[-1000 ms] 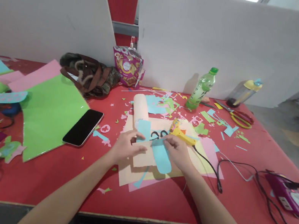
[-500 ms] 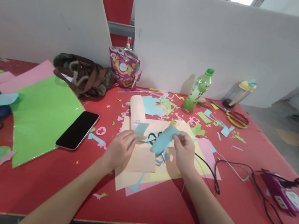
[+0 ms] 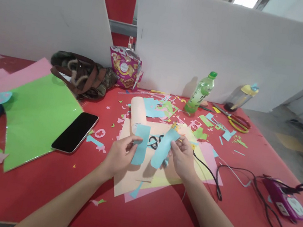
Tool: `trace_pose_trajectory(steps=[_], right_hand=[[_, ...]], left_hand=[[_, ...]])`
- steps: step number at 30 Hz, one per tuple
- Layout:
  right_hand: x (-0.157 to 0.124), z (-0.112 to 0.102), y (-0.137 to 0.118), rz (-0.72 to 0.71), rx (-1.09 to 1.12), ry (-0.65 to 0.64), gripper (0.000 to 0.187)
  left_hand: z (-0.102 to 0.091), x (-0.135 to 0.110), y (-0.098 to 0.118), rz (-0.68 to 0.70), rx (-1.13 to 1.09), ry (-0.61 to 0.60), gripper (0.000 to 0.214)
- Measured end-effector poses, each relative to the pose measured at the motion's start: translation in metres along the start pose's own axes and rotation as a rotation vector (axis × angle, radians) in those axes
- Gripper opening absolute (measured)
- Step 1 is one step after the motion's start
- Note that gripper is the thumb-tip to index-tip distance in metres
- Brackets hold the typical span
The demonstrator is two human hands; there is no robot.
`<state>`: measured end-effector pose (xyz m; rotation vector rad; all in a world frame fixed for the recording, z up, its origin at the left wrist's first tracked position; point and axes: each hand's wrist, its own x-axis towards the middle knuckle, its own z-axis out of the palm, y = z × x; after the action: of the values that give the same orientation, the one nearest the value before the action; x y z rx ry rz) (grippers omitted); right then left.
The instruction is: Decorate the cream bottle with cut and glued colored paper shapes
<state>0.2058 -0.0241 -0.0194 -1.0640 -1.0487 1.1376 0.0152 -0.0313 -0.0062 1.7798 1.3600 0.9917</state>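
Blue cutout (image 3: 139,148) number one is pinched in the left hand (image 3: 118,156), fingers clamped on its edge. A second blue cutout (image 3: 162,148) is pinched the same way in the right hand (image 3: 183,159). Both hover just over the peach sheet (image 3: 125,179) mid-table, black scissors (image 3: 154,141) between them. Further back, a green-capped bottle (image 3: 200,93) holds pale green drink. What's in the snack pouch (image 3: 124,67), can't tell.

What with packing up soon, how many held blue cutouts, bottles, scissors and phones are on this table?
Blue cutouts, held: 2
Bottles: 2
Scissors: 2
Phones: 1
Total: 7
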Motion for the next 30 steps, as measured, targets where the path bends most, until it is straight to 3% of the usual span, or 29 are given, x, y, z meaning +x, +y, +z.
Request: trace_pose_trajectory(steps=[6, 13, 16, 24, 30], right_hand=[[-0.009, 0.008, -0.001, 0.067, -0.162, -0.154, 0.015], [-0.013, 0.011, 0.002, 0.093, -0.371, -0.219, 0.027], [-0.013, 0.012, 0.001, 0.114, -0.392, -0.247, 0.024], [-0.015, 0.013, 0.000, 0.116, -0.377, -0.178, 0.012], [-0.015, 0.013, 0.001, 0.098, -0.340, -0.145, 0.014]], left_hand=[[0.005, -0.004, -0.001, 0.037, -0.029, -0.160, 0.022], [0.008, -0.005, -0.001, 0.007, -0.146, -0.308, 0.017], [0.009, -0.004, -0.002, -0.003, -0.187, -0.331, 0.017], [0.013, -0.004, -0.003, -0.154, -0.365, -0.311, 0.026], [0.015, 0.000, -0.009, -0.196, -0.348, -0.426, 0.021]])
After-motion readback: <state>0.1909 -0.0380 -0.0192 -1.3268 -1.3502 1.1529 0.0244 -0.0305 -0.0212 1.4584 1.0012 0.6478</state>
